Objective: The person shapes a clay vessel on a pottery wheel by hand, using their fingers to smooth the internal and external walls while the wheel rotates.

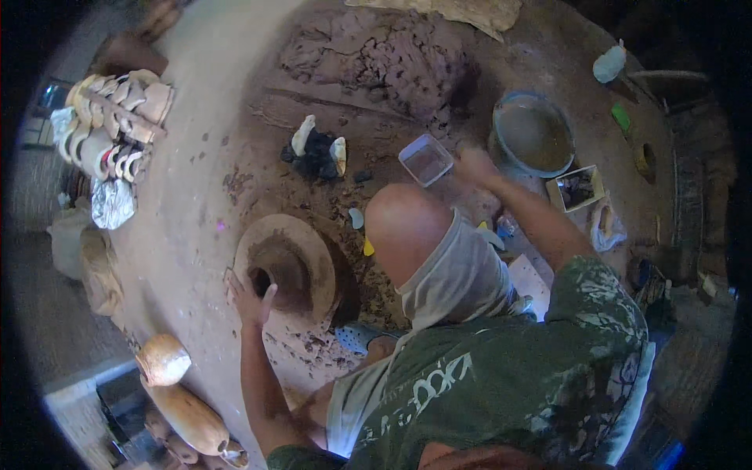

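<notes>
A brown clay pot (288, 276) with a dark round mouth stands on a round potter's wheel (270, 229), left of my raised knee. My left hand (252, 304) is beside the pot's mouth with its fingers spread; whether it touches the clay is hard to tell. Across my knee, my right hand (475, 166) hovers close to a small square plastic container (424, 161) with brownish content. Its fingers are blurred and partly hidden, so I cannot see whether anything is in them.
Beyond the wheel lies a large heap of wet clay (392, 66). A round tub of murky water (534, 135) stands at the right, with a small box (577, 189) beside it. Curved pieces (117, 125) are stacked at far left; a rounded pot (164, 359) rests lower left.
</notes>
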A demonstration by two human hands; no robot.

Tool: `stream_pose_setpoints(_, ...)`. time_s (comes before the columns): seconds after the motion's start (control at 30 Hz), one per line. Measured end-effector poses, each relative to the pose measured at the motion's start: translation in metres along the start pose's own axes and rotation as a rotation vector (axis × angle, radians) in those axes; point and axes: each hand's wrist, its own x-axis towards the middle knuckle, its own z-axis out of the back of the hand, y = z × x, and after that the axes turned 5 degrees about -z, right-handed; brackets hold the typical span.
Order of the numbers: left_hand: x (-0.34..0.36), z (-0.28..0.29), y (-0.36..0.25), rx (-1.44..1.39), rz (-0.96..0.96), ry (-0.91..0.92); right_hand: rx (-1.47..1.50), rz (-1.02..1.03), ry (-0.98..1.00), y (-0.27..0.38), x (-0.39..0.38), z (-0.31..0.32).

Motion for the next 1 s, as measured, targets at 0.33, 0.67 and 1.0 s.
stream_pose_setpoints(0.33,0.049,-0.079,0.001,-0.118,0.234,-0.267,-0.148,-0.286,-0.156,-0.02,0.183,-0.034)
stream_pose_setpoints(0.67,0.049,-0.087,0.001,-0.137,0.199,-0.357,-0.5,-0.142,0.087,-0.01,0.222,-0.044)
stream_pose_setpoints(1.0,0.049,-0.081,-0.001,-0.103,0.236,-0.371,-0.33,-0.14,0.203,-0.017,0.193,-0.027)
